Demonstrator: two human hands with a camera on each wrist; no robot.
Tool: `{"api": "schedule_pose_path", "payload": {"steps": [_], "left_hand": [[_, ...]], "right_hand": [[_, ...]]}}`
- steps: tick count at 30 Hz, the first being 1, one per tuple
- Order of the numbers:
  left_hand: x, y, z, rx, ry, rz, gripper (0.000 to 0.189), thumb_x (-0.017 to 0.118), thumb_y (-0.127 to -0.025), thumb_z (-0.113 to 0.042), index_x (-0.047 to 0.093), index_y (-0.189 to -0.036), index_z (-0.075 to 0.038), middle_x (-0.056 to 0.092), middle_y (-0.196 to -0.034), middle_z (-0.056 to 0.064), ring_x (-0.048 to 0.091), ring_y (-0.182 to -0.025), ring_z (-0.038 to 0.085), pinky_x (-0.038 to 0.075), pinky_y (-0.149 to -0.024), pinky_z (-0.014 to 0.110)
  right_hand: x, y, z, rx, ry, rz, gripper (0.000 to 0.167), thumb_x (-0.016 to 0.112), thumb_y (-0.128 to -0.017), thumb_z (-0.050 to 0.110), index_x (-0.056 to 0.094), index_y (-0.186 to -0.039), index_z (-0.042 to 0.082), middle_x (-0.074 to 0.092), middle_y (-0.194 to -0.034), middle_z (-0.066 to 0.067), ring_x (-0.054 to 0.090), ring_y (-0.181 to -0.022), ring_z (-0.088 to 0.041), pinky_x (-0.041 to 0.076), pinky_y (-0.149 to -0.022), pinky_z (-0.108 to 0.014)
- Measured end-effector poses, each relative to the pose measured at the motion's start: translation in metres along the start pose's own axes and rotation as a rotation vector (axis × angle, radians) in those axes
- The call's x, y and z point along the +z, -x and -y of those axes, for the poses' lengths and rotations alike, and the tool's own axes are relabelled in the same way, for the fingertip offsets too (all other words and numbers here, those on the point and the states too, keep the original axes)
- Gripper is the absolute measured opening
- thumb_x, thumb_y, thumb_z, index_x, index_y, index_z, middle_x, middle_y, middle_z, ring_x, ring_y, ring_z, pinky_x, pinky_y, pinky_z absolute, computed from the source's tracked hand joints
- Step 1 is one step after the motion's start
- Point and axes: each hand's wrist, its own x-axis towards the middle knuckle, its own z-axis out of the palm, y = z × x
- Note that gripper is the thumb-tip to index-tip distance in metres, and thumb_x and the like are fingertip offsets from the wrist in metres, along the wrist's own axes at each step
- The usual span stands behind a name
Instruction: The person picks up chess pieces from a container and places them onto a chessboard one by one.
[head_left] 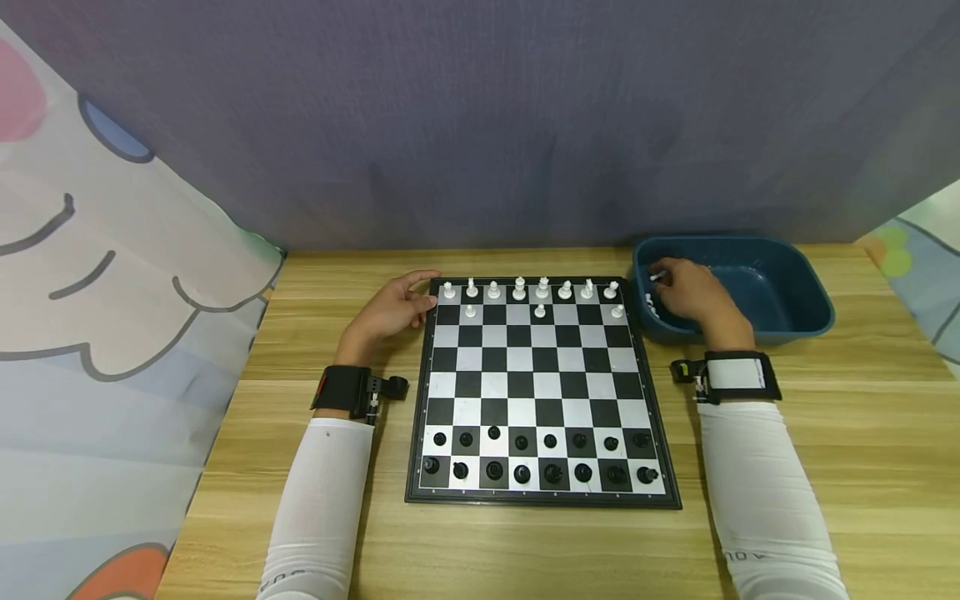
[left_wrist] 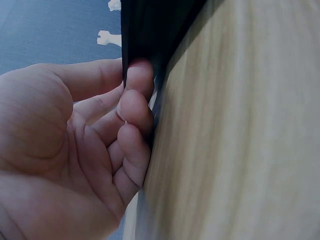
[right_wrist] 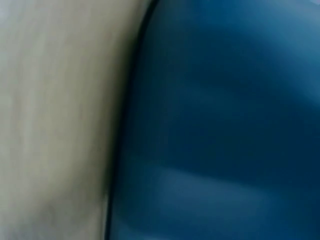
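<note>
A black-and-white chessboard [head_left: 525, 360] lies flat on the table. My left hand [head_left: 395, 310] holds its far left corner; in the left wrist view the fingers [left_wrist: 136, 107] curl against the dark board edge [left_wrist: 145, 35]. Over at the right, my right hand [head_left: 688, 290] reaches into a blue plastic bin [head_left: 780, 329] and pinches a small white chess piece [head_left: 657, 276] at its fingertips. More white pieces [head_left: 651, 307] lie below it, against the bin's left side. The right wrist view is blurred and shows only the blue bin wall [right_wrist: 210, 125] and wood, not the hand.
White pieces [head_left: 519, 289] fill the board's far row, with three white pawns [head_left: 540, 312] in front. Two rows of black pieces [head_left: 522, 473] stand along the near side. The bin is close beside the board's far right corner. A grey cloth [head_left: 480, 125] rises behind the wooden table [head_left: 547, 550].
</note>
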Motion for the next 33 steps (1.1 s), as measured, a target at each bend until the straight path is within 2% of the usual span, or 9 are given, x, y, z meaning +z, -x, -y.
{"api": "schedule_pose_path", "payload": {"steps": [3, 7, 11, 17, 21, 26, 29, 33], "left_hand": [[-0.0001, -0.0001, 0.0003, -0.002, -0.004, 0.001, 0.053, 0.06, -0.105, -0.019, 0.045, -0.155, -0.027, 0.063, -0.086, 0.007, 0.056, -0.071, 0.02, 0.049, -0.065, 0.027], [-0.0001, 0.0001, 0.0009, -0.006, -0.01, 0.003, 0.054, 0.06, -0.104, -0.019, 0.044, -0.155, -0.027, 0.062, -0.086, 0.007, 0.056, -0.072, 0.02, 0.049, -0.065, 0.027], [0.0, 0.0006, 0.0013, -0.006, -0.011, 0.001, 0.054, 0.06, -0.104, -0.019, 0.044, -0.155, -0.026, 0.062, -0.084, 0.007, 0.056, -0.071, 0.02, 0.049, -0.065, 0.027], [-0.0002, 0.0019, -0.0003, -0.01, -0.002, 0.004, 0.055, 0.06, -0.104, -0.018, 0.044, -0.155, -0.026, 0.061, -0.081, 0.008, 0.056, -0.071, 0.02, 0.05, -0.066, 0.027], [0.0003, 0.0025, -0.0021, -0.01, 0.002, -0.001, 0.054, 0.061, -0.104, -0.018, 0.044, -0.155, -0.026, 0.061, -0.082, 0.007, 0.056, -0.07, 0.02, 0.05, -0.066, 0.027], [0.0008, 0.0027, -0.0032, -0.013, 0.004, -0.001, 0.054, 0.061, -0.104, -0.018, 0.044, -0.155, -0.025, 0.06, -0.081, 0.007, 0.057, -0.071, 0.02, 0.05, -0.066, 0.027], [0.0008, 0.0027, -0.0032, -0.017, 0.001, -0.001, 0.054, 0.061, -0.104, -0.019, 0.045, -0.155, -0.026, 0.06, -0.081, 0.007, 0.057, -0.071, 0.019, 0.049, -0.065, 0.027], [0.0006, 0.0028, -0.0028, -0.011, -0.007, 0.001, 0.053, 0.06, -0.105, -0.02, 0.044, -0.155, -0.026, 0.06, -0.081, 0.007, 0.057, -0.071, 0.02, 0.049, -0.066, 0.027]], "right_hand": [[0.0005, 0.0007, 0.0003, 0.021, 0.0, 0.019, 0.038, 0.051, -0.104, 0.015, 0.054, -0.136, -0.006, 0.06, -0.127, -0.034, 0.055, -0.119, -0.051, 0.038, -0.106, -0.07], [0.0016, 0.0013, 0.0, 0.042, 0.001, 0.018, 0.031, 0.053, -0.103, 0.019, 0.059, -0.124, -0.004, 0.061, -0.123, -0.031, 0.056, -0.115, -0.049, 0.041, -0.101, -0.068], [0.0021, 0.0017, -0.0006, 0.042, 0.008, 0.002, 0.026, 0.053, -0.103, 0.02, 0.062, -0.113, -0.002, 0.064, -0.111, -0.025, 0.057, -0.101, -0.042, 0.045, -0.091, -0.062], [-0.0002, 0.0031, 0.0004, 0.01, 0.014, 0.015, 0.021, 0.051, -0.103, 0.021, 0.062, -0.1, 0.003, 0.059, -0.089, -0.015, 0.05, -0.087, -0.036, 0.041, -0.084, -0.056], [-0.0016, 0.0046, 0.0009, 0.043, 0.002, 0.033, 0.02, 0.052, -0.104, 0.022, 0.056, -0.111, 0.004, 0.059, -0.099, -0.019, 0.052, -0.092, -0.038, 0.043, -0.083, -0.056], [-0.0027, 0.0051, 0.0007, 0.107, -0.011, 0.076, 0.04, 0.052, -0.105, 0.024, 0.044, -0.135, 0.0, 0.055, -0.126, -0.031, 0.052, -0.114, -0.049, 0.043, -0.095, -0.067], [-0.0027, 0.004, -0.0001, 0.107, 0.0, 0.099, 0.039, 0.051, -0.105, 0.024, 0.046, -0.132, -0.003, 0.054, -0.128, -0.031, 0.051, -0.115, -0.048, 0.043, -0.095, -0.066], [-0.0027, 0.0034, -0.0001, 0.083, 0.017, 0.096, 0.026, 0.05, -0.105, 0.023, 0.052, -0.116, -0.001, 0.055, -0.117, -0.025, 0.051, -0.104, -0.042, 0.044, -0.088, -0.059]]}}
